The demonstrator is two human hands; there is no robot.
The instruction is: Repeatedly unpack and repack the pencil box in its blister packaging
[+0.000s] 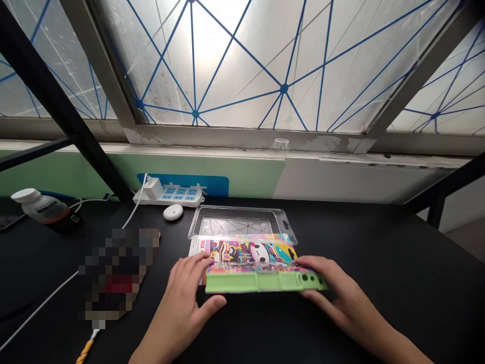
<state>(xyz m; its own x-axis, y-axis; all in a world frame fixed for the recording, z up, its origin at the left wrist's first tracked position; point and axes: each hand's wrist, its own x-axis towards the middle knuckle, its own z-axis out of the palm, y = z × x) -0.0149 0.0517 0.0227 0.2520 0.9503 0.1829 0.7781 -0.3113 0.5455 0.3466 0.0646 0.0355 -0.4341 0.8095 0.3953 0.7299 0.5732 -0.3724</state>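
Observation:
A pencil case (265, 281) with a light green plastic side and round holes at its right end lies in front of me. Behind its green edge is a colourful printed surface (261, 253) with a white cartoon figure; whether this is its cover or a card cannot be told. At the left end, my left hand (187, 283) has its fingers on the case and its thumb along the front edge. My right hand (329, 285) grips the right end, fingers behind and thumb in front. A clear plastic tray (195, 222) lies just beyond, overlapping the printed surface.
A white power strip (170, 194) with a plugged-in charger (153, 188) stands by the wall, near a white earbud case (173, 212). Left are a white-capped bottle (45, 207), a pixelated item (121, 273) and a cable (41, 308). Black metal bars (64, 101) flank the desk.

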